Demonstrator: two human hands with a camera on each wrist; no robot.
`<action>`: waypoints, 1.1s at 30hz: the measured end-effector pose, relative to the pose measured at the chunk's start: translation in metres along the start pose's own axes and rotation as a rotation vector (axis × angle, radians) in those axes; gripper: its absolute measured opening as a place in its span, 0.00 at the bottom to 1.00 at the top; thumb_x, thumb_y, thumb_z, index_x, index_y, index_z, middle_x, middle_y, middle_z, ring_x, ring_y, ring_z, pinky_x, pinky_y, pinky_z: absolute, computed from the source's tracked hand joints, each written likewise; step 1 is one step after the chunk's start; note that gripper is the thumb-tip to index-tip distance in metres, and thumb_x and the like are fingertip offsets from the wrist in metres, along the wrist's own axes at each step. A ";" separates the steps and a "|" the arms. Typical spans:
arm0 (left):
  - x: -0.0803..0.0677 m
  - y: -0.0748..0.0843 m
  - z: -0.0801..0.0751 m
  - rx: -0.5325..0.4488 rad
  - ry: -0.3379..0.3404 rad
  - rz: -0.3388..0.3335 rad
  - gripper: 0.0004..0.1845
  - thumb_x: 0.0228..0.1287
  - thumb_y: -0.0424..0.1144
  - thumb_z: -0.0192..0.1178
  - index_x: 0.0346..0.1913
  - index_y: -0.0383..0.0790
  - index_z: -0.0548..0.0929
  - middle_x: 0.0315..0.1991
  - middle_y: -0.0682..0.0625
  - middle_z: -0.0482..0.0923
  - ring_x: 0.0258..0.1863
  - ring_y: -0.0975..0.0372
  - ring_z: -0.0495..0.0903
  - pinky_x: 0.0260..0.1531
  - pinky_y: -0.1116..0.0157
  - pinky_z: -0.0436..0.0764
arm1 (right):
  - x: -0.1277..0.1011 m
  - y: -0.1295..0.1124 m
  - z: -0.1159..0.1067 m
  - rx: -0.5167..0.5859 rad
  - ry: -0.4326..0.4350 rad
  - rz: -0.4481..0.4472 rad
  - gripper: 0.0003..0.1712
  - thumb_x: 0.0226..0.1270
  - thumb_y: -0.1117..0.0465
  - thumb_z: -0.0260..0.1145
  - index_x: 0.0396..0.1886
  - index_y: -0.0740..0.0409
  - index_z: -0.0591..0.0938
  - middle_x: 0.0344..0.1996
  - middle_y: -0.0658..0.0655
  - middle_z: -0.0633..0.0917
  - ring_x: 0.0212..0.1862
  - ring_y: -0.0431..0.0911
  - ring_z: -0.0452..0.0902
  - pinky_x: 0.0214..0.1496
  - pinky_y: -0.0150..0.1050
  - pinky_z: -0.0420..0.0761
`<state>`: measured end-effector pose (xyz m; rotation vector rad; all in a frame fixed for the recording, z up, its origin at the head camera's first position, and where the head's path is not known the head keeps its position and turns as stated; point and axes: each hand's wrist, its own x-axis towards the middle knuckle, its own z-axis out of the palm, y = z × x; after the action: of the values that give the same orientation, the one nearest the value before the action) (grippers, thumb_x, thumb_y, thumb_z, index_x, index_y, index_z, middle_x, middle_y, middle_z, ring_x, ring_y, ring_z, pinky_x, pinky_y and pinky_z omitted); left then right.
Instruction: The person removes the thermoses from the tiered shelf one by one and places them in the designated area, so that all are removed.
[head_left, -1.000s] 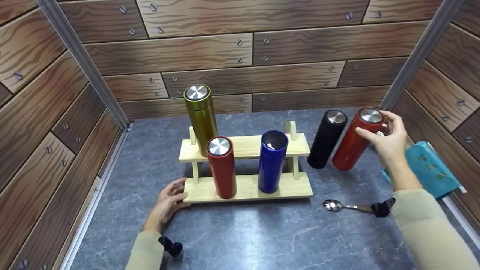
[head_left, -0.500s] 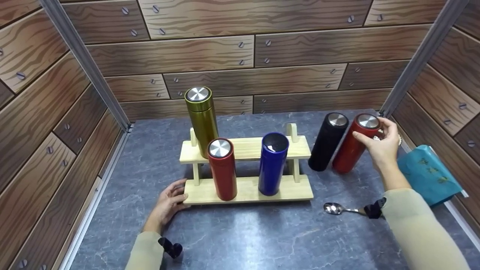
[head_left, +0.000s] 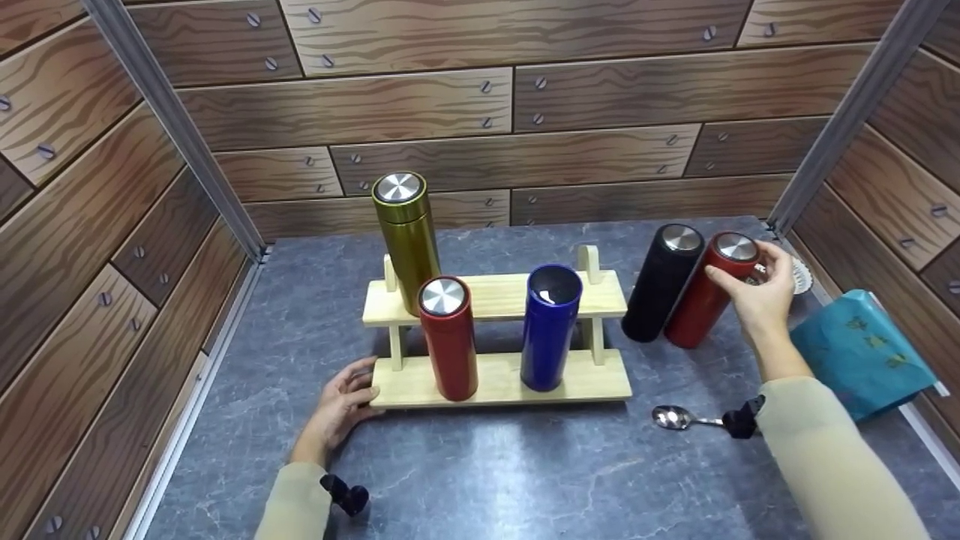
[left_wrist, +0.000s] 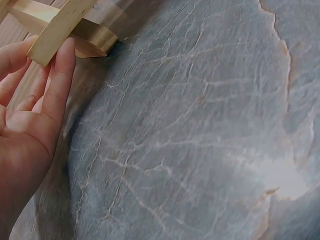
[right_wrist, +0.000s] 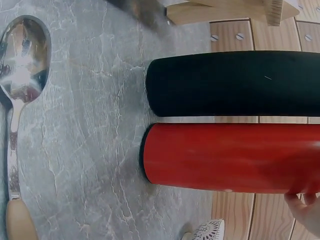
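My left hand (head_left: 341,405) pinches the left end of a two-tier wooden rack (head_left: 495,384). In the left wrist view its fingers (left_wrist: 61,75) lie on both sides of the board end. My right hand (head_left: 765,304) grips the upper part of a red thermos (head_left: 705,300), which stands upright on the table beside a black thermos (head_left: 660,289). The right wrist view shows a narrow gap between the red thermos (right_wrist: 225,157) and the black one (right_wrist: 225,85). On the rack's lower shelf are another red thermos (head_left: 452,352) and a blue open-topped cylinder (head_left: 551,337). A gold thermos (head_left: 411,255) occupies the upper shelf.
A spoon (head_left: 673,418) lies in front of the right forearm, its handle partly hidden by the wrist camera. Farther right is a teal packet (head_left: 862,356). Behind the right hand shows a white patterned round object (head_left: 802,277). Wood-patterned panels (head_left: 495,105) enclose the table.
My right hand and the red thermos have shifted slightly left and toward me, closer to the black thermos. More of the white patterned object shows. The left hand keeps its hold on the rack.
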<state>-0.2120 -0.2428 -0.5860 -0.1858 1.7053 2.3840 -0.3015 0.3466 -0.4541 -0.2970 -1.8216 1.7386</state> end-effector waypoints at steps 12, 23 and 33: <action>-0.001 0.001 0.001 0.008 -0.008 0.002 0.33 0.55 0.22 0.59 0.66 0.36 0.64 0.54 0.37 0.69 0.40 0.50 0.77 0.36 0.52 0.79 | -0.004 -0.007 -0.003 -0.080 -0.109 0.050 0.43 0.45 0.69 0.75 0.62 0.53 0.65 0.51 0.50 0.71 0.50 0.41 0.67 0.53 0.32 0.67; -0.002 -0.002 0.000 0.008 -0.006 -0.001 0.34 0.55 0.22 0.59 0.66 0.35 0.64 0.54 0.37 0.69 0.41 0.50 0.77 0.38 0.52 0.79 | -0.009 -0.008 -0.016 -0.125 -0.169 0.079 0.47 0.50 0.70 0.72 0.67 0.57 0.57 0.47 0.47 0.70 0.51 0.44 0.70 0.49 0.27 0.72; -0.001 0.001 0.000 0.000 -0.015 0.004 0.34 0.55 0.22 0.59 0.66 0.35 0.63 0.53 0.37 0.69 0.41 0.50 0.77 0.38 0.51 0.79 | -0.018 -0.016 -0.027 -0.001 -0.176 0.033 0.45 0.49 0.74 0.70 0.66 0.60 0.58 0.46 0.50 0.72 0.44 0.40 0.73 0.36 0.21 0.76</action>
<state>-0.2110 -0.2428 -0.5848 -0.1641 1.7010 2.3822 -0.2686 0.3572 -0.4446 -0.1800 -1.9508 1.8365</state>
